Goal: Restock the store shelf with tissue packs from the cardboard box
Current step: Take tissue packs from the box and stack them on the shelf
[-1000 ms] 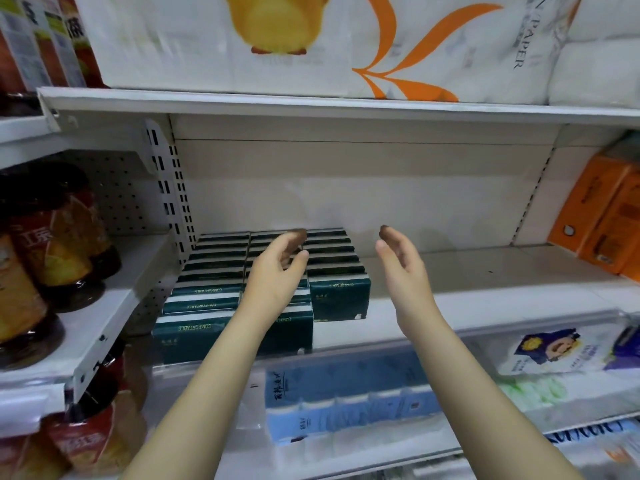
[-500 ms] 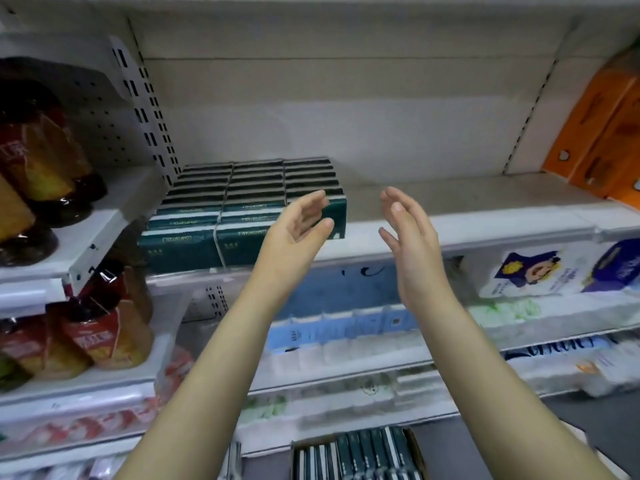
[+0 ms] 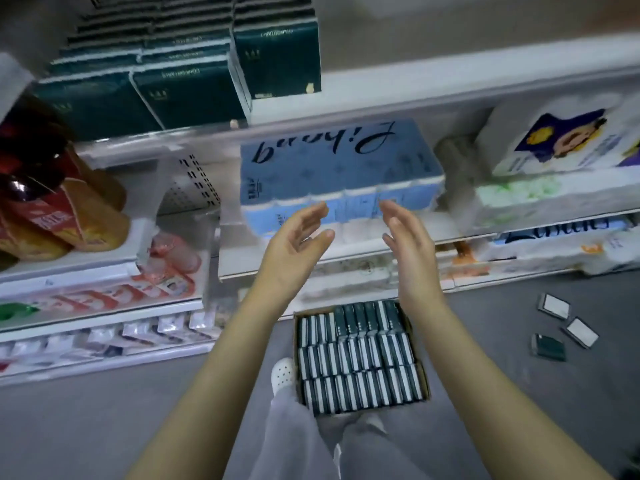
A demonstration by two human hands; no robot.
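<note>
Dark green tissue packs (image 3: 194, 88) stand in rows on the white shelf (image 3: 398, 88) at the top left. On the grey floor below sits a cardboard box (image 3: 424, 374) filled with several rows of the same green packs (image 3: 360, 355). My left hand (image 3: 294, 237) and my right hand (image 3: 408, 233) hover empty, palms facing each other, fingers apart, in front of the lower shelves and above the box.
A blue toilet-paper bundle (image 3: 339, 168) lies behind my hands, white bundles (image 3: 554, 143) to its right. Bottles with red labels (image 3: 52, 202) fill the left bay. Three loose packs (image 3: 561, 327) lie on the floor at right. A white shoe (image 3: 283, 372) stands beside the box.
The view has tilted down from the shelf to the floor, bringing the box fully into sight. Both empty hands have drawn back from the shelf and lowered toward the box.
</note>
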